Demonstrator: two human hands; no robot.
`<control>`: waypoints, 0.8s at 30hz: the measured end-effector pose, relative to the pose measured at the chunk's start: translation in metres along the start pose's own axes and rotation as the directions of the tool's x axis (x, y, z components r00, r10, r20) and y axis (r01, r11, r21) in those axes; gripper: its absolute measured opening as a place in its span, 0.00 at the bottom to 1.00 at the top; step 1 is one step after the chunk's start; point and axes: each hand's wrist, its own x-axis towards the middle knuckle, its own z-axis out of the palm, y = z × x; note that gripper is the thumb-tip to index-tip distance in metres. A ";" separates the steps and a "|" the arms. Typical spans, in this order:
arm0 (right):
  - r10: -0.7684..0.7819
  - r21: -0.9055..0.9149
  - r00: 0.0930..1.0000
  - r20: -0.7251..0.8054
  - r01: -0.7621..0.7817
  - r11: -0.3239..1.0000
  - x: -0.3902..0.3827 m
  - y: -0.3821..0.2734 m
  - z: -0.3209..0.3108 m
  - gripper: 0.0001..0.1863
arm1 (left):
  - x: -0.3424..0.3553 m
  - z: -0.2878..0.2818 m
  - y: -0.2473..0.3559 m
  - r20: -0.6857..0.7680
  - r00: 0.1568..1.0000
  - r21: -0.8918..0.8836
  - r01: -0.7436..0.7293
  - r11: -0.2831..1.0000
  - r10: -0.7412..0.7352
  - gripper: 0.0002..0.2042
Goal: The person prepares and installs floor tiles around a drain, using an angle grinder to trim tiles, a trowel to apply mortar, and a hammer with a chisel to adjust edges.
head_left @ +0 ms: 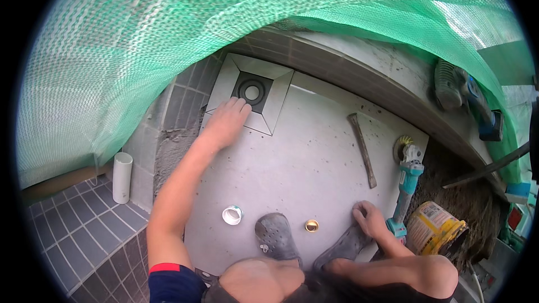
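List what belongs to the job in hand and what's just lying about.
In the job, judging by the left hand: square dark-grey drain at its fingertips; mitred pale-grey tile surround.

Apparently lying about: teal grinder with yellowish wire wheel; thin dark metal bar; tipped yellow-and-white plastic bucket; white cylindrical pipe; small round golden cap; white round open-topped container.

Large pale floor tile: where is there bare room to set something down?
The middle of the tile, lightly specked, between left hand, metal bar and white round container. Crowded: the lower part, with grey clogs, gold round piece and right hand; the right edge, with the angle grinder.
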 end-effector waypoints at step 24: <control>0.006 0.040 1.000 -0.013 -0.006 0.999 -0.001 0.002 0.002 0.11 | 0.014 -0.005 -0.015 0.166 0.985 -0.236 0.003 0.972 0.037 0.22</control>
